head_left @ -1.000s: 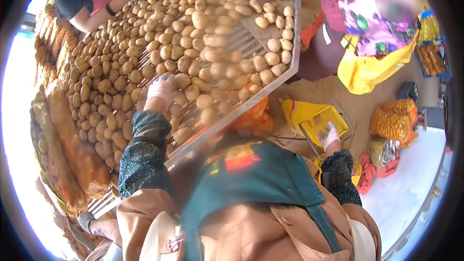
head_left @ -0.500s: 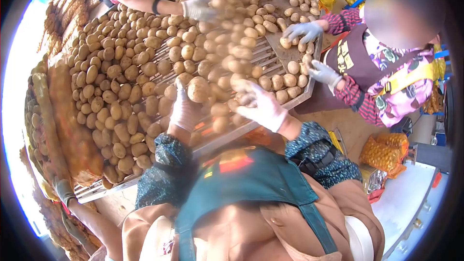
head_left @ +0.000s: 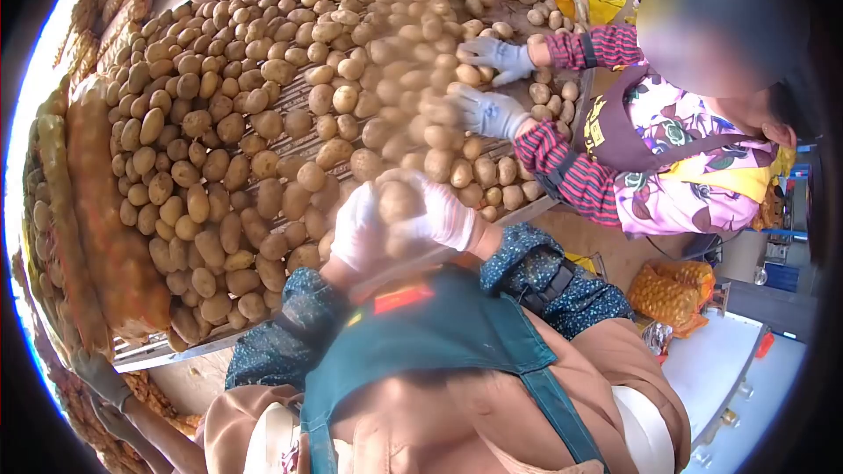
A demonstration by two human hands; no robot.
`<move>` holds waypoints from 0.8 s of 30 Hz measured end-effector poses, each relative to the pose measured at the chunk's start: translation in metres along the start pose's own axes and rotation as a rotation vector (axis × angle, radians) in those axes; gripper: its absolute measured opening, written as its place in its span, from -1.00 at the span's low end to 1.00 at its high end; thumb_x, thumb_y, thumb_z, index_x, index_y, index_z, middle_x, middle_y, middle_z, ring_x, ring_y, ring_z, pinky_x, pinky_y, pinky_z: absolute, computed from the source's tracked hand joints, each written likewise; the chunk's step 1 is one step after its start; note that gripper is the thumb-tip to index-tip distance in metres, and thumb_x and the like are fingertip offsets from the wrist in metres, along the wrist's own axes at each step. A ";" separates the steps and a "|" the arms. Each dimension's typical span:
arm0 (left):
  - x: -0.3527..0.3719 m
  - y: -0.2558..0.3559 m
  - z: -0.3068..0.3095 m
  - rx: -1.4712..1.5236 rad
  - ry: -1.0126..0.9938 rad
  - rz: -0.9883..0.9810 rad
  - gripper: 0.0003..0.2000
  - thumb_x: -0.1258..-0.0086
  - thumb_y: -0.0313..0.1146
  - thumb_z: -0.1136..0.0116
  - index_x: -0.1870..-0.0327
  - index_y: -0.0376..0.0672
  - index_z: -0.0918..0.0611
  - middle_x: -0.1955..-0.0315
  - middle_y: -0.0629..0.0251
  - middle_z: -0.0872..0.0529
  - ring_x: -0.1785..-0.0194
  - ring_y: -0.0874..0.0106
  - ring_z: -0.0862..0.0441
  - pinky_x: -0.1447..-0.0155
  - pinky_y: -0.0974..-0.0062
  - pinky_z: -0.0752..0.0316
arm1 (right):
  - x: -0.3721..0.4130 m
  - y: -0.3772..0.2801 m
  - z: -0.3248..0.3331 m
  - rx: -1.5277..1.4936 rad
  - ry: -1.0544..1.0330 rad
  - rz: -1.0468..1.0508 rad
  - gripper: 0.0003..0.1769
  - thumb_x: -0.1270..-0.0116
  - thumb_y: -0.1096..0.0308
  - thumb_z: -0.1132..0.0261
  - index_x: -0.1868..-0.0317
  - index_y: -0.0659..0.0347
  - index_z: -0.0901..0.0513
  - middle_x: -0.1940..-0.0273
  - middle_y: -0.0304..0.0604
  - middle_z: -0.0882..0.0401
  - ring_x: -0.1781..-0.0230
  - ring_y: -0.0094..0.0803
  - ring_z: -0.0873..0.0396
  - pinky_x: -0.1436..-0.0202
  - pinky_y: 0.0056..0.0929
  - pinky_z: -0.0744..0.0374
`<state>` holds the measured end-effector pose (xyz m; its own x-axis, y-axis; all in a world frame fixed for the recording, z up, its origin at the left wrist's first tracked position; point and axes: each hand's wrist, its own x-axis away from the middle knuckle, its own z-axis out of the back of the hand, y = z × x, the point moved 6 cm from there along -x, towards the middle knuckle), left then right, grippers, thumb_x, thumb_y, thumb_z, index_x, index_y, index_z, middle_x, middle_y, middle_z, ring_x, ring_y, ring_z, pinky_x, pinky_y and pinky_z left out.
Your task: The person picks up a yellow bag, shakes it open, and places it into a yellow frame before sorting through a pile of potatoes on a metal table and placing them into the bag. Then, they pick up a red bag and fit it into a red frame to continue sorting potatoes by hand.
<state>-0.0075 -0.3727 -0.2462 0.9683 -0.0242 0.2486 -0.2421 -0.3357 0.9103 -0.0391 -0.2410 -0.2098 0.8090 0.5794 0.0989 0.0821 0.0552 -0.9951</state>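
Cupping 1 blurred potato (head_left: 399,200) between left hand (head_left: 358,228) and right hand (head_left: 445,212), with fingers curved around opposite sides, probably for steadiness, at the near edge of the slatted table (head_left: 189,351).

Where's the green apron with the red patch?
In the head view, the green apron is low, near the middle, just below the person's left hand and right hand.

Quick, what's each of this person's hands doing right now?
Left hand: curled, seemingly holding one side of a potato.
Right hand: curled at the same potato's other side; details blurred.
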 end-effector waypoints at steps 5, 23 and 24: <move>-0.012 0.018 0.006 -0.334 -0.007 -0.186 -0.87 -0.55 -0.34 -0.14 0.06 -0.18 -0.64 0.37 0.49 -0.61 0.27 0.64 -0.49 0.18 0.65 -0.47 | -0.002 0.006 0.005 -0.833 0.020 -0.261 -0.38 -0.19 0.58 -0.39 -0.29 0.18 -0.45 -0.28 -0.09 -0.48 -0.23 -0.33 -0.51 -0.25 -0.29 -0.59; -0.013 0.006 -0.020 0.700 -0.353 0.615 -0.39 -0.55 0.13 0.03 -0.41 -0.13 -0.32 -0.32 0.13 -0.46 -0.27 0.21 -0.55 -0.27 0.01 -0.52 | -0.018 0.002 -0.007 0.497 0.283 0.166 -0.36 -0.08 0.36 -0.50 -0.19 0.29 -0.49 -0.01 0.08 -0.60 -0.05 0.01 -0.58 -0.14 -0.16 -0.54; -0.010 0.009 -0.023 0.754 -0.366 0.657 -0.40 -0.56 0.14 0.05 -0.41 -0.13 -0.32 -0.32 0.12 -0.46 -0.30 0.18 -0.53 -0.30 -0.02 -0.49 | -0.016 0.008 -0.007 0.419 0.294 0.154 -0.42 -0.12 0.38 -0.48 -0.16 0.30 -0.51 0.02 0.07 -0.62 -0.01 -0.03 -0.60 -0.11 -0.18 -0.56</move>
<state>-0.0203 -0.3538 -0.2331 0.6515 -0.6521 0.3878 -0.7447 -0.6473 0.1627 -0.0473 -0.2562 -0.2188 0.9272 0.3575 -0.1114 -0.2412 0.3425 -0.9080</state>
